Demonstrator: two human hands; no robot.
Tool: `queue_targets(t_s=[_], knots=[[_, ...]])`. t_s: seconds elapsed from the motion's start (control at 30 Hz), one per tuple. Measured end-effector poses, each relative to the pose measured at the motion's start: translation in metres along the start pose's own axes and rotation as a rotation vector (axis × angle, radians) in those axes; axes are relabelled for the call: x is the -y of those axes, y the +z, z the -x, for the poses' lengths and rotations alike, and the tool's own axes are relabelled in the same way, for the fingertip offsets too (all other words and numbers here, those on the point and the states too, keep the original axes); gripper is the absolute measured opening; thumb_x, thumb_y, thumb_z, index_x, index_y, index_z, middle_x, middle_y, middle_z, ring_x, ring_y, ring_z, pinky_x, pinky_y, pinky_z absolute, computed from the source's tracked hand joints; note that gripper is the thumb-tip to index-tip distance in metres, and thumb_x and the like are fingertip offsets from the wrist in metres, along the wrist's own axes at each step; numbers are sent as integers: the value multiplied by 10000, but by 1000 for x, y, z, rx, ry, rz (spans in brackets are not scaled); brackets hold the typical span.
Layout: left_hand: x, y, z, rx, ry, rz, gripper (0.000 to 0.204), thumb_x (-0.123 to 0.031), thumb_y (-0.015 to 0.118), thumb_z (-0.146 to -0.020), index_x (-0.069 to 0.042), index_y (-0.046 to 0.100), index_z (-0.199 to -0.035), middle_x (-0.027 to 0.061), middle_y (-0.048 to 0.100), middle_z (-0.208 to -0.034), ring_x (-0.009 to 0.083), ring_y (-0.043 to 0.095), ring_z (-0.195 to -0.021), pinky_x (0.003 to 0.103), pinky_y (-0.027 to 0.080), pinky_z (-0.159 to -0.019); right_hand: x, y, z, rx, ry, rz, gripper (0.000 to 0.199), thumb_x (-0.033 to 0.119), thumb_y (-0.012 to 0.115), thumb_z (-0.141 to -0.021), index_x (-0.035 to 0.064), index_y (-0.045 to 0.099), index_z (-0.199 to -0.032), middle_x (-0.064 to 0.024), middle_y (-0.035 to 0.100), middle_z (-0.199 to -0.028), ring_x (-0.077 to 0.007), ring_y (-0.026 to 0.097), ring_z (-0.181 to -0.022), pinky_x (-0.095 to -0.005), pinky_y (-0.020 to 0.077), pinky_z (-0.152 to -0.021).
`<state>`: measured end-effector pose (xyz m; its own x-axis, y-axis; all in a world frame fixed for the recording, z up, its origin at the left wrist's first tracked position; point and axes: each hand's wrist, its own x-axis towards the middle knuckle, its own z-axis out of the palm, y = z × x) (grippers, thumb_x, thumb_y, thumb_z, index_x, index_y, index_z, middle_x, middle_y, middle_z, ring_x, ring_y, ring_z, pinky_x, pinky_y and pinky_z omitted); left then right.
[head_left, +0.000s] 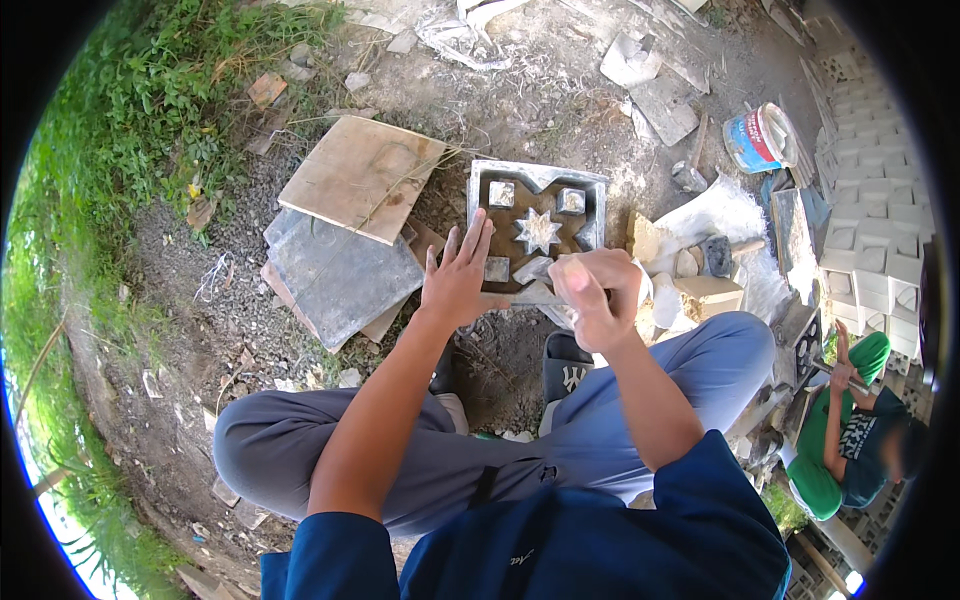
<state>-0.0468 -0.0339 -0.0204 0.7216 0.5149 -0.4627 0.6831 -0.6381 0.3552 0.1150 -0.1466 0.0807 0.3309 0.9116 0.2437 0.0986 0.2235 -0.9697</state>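
Note:
A square grey metal mould (pixel 540 170) lies on the ground in front of my feet. Inside it stand a star-shaped block (pixel 538 232) and several small square blocks (pixel 501 194). My left hand (pixel 456 283) is open, its fingers stretched out along the mould's left wall and the thumb reaching over the near edge. Over the near right corner, my right hand (pixel 602 298) is closed in a fist, thumb uppermost, and hides that corner. Whatever it grips, if anything, I cannot make out.
Left of the mould, a wooden board (pixel 365 175) lies on grey flat sheets (pixel 345 275). To the right are a whitish sack (pixel 715 215), a hammer-like tool (pixel 692 170) and a paint bucket (pixel 760 138). Pale patterned blocks (pixel 875 190) are stacked beyond. Another person (pixel 850 440) works at far right.

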Motion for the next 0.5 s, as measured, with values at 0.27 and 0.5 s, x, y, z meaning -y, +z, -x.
queue_targets(t_s=[0.27,0.5], knots=[[-1,3,1,-34,4,7,1324,-502,895,-732,-134,70,-1700,-23,-7,-1780,406,239,-1583,643,283,-1233,7,-5,2,6,-138,111,502,251,583,-1074,8,455,-653,-26,347,-555,-125,297,-509,-337,239,-477],[-3,3,2,-42,0,3,1341,-516,897,-724,-136,61,-1701,-28,-11,-1781,407,244,-1581,646,288,-1230,11,0,-2,40,-34,6,479,224,593,-1061,3,491,-648,-36,374,-534,-151,316,-462,-340,254,-464]])
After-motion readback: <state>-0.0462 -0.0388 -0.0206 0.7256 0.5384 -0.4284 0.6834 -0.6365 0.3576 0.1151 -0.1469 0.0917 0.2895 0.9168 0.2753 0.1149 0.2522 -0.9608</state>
